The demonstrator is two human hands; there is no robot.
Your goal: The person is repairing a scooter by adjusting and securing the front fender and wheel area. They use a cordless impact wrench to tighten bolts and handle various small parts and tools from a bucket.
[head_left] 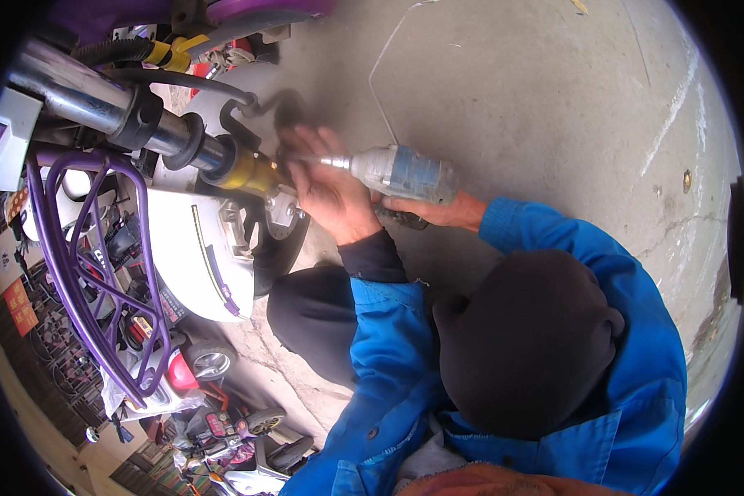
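Note:
My right hand point(440, 212) comes in from the right and grips a grey and blue impact wrench point(407, 171), whose handle is mostly hidden. The wrench's metal nose points left, past my left palm. My left hand point(336, 197) is palm up with fingers apart and slightly blurred, close to the wrench's tip and the lower end of a fork leg. That chrome fork leg point(83, 93) slants in from the upper left and ends in a yellow sleeve point(248, 172). Beside my fingers the front wheel is partly hidden behind a white fender point(194, 256).
A purple tubular guard point(99, 273) stands left of the fender. Several scooters and bikes, with a small wheel point(211, 361), are parked at lower left. My dark-trousered knees point(529, 343) are bent close below my hands. A thin wire point(374, 74) lies on the concrete floor point(537, 91).

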